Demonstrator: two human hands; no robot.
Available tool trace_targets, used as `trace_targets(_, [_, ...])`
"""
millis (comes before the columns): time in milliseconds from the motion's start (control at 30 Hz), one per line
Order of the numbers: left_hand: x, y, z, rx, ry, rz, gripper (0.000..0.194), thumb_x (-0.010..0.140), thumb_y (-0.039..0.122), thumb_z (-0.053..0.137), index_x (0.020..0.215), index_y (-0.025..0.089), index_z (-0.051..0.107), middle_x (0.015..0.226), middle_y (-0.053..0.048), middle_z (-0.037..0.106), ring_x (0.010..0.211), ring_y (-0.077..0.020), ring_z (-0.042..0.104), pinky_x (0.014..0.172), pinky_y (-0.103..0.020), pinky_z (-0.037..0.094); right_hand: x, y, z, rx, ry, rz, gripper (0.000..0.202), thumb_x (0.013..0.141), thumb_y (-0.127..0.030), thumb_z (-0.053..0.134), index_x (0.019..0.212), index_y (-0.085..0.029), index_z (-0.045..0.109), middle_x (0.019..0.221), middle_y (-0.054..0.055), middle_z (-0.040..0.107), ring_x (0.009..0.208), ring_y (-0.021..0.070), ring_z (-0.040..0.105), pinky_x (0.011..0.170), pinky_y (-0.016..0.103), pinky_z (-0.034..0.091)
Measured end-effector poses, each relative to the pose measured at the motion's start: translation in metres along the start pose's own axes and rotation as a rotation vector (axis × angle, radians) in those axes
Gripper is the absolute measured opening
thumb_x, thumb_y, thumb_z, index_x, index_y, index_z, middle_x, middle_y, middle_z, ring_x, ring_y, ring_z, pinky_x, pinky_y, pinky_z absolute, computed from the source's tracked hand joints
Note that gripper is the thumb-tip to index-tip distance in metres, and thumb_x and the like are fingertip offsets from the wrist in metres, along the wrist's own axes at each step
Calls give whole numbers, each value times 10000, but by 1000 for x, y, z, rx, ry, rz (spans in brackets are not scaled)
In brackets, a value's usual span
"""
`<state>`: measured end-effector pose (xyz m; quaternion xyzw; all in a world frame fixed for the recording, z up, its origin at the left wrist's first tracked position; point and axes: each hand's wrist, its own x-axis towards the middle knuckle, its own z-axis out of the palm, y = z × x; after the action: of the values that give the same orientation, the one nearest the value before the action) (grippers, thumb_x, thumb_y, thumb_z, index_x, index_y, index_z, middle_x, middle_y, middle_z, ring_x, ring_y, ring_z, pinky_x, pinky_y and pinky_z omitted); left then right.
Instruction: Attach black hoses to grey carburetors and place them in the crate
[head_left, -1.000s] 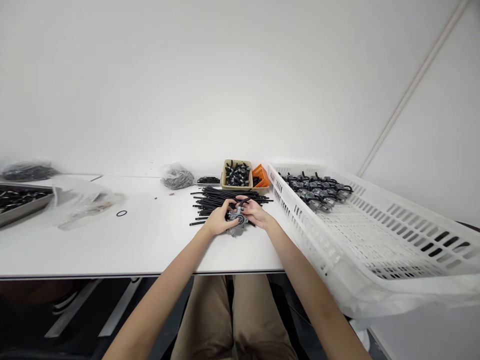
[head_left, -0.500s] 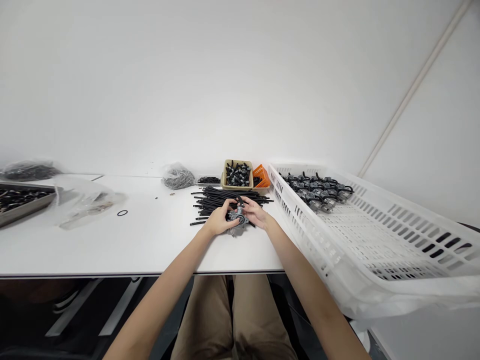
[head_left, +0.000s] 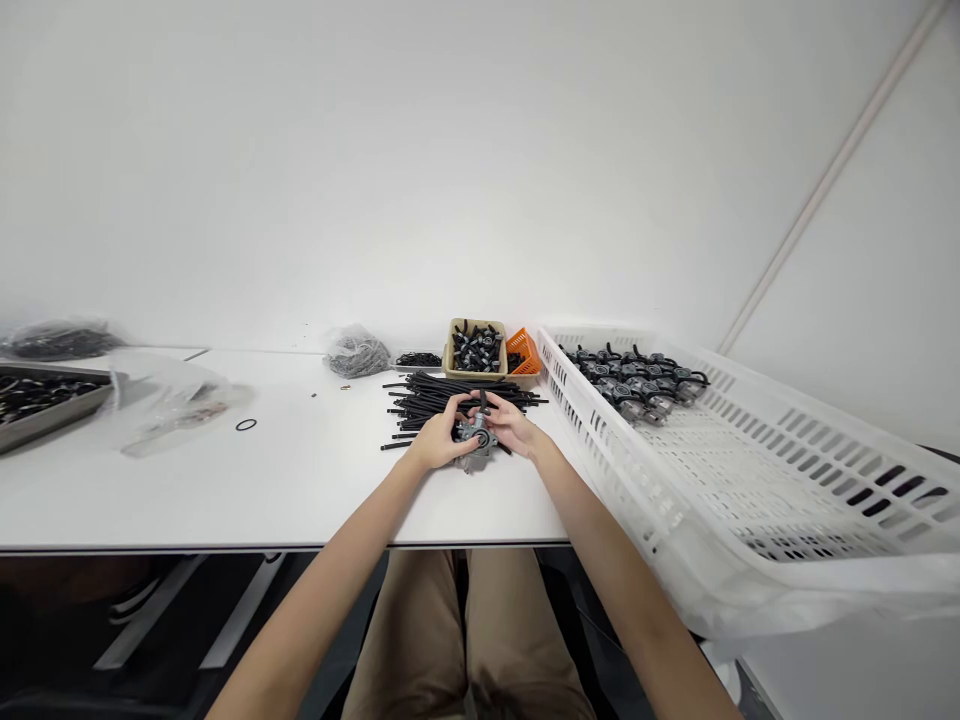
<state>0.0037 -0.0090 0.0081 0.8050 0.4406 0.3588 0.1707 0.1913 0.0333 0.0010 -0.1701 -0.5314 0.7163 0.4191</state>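
The left hand (head_left: 437, 440) grasps a grey metal part (head_left: 478, 458) from its left side, thumb laid across the front. The right hand (head_left: 513, 425) grips the same part from the right, its fingertips close around the base of a short black tube (head_left: 482, 400) that stands up from the top; which fingers touch the tube is too small to tell. The part sits low over the white table (head_left: 300, 490), directly in front of the person and at the near edge of a loose pile of black hoses (head_left: 424, 395).

Behind the pile stands a beige bin (head_left: 476, 376), heaped with fittings (head_left: 478, 346) in black and grey. Just beside it on the right an orange basket (head_left: 529, 352) tilts, with small dark pieces inside. To the bin's left lies a shallow tray holding thin black pieces (head_left: 418, 359), then a clear bag full of grey items (head_left: 358, 352).

The large white crate (head_left: 720, 480) on the right holds a cluster of metal assemblies (head_left: 641, 380) with black tubes — all gathered toward its far left end. At the left edge, a metal tray (head_left: 56, 418) carries dark pieces; a crumpled clear bag (head_left: 169, 400) lies beside it, near a black ring (head_left: 246, 425).
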Motion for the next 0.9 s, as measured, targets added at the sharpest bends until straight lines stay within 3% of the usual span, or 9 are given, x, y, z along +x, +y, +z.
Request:
trace_targets(367, [-1, -2, 1, -13, -5, -12, 815, 741, 416, 653, 1420, 217, 248, 1040, -79, 672, 967, -288, 654, 875, -396, 475, 0, -1, 3, -38, 31, -36, 592, 595, -178, 824, 1106, -232, 530, 854, 7, 677, 783, 128, 642, 733, 231, 492])
trace_targets(667, [-1, -3, 2, -15, 12, -35, 867, 730, 423, 656, 1437, 203, 205, 1092, -101, 657, 998, -309, 642, 897, -423, 461, -2, -4, 4, -62, 19, -25, 678, 659, -216, 766, 1285, -219, 504, 901, 55, 716, 826, 171, 661, 722, 268, 495])
trace_targets(900, [-1, -4, 3, -45, 32, -48, 874, 725, 403, 665, 1436, 192, 203, 1065, -105, 659, 968, -289, 648, 887, -412, 465, 1, -3, 4, -148, 100, -77, 600, 619, -270, 820, 1153, -199, 558, 853, 47, 727, 744, 168, 674, 704, 280, 503])
